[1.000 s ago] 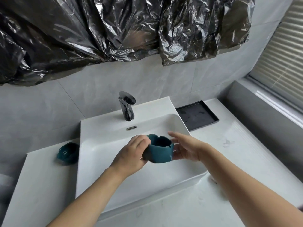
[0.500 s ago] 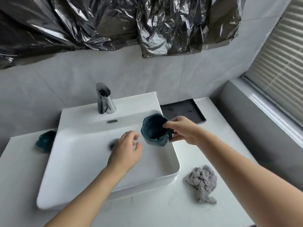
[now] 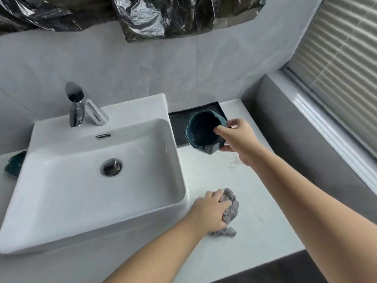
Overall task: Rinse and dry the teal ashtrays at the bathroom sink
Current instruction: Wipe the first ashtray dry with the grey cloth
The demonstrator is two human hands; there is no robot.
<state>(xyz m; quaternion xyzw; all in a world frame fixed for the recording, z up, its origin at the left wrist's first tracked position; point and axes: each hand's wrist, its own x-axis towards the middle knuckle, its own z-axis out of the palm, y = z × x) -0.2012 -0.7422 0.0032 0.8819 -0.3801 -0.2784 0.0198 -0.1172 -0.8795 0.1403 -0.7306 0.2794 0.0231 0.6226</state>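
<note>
My right hand (image 3: 237, 138) grips a teal ashtray (image 3: 201, 133) by its rim, thumb inside, tilted with its opening toward me. It hangs right of the white sink (image 3: 98, 180), over the near edge of a black tray (image 3: 177, 123). On the counter beside the sink's front right corner, my left hand (image 3: 211, 211) is closed on a crumpled grey cloth (image 3: 230, 209). A second teal ashtray (image 3: 14, 163) sits on the counter left of the sink, partly hidden by the basin's edge.
A chrome faucet (image 3: 76, 107) stands at the back of the basin, with the drain plug (image 3: 111, 166) in its middle. The white counter (image 3: 255, 221) runs right to a grey ledge (image 3: 306, 139) under a blinded window. Black plastic sheeting (image 3: 163, 15) hangs above.
My right hand carried the ashtray from over the basin to the right, above the black tray. My left hand let go of the ashtray, moved to the counter and closed on the grey cloth.
</note>
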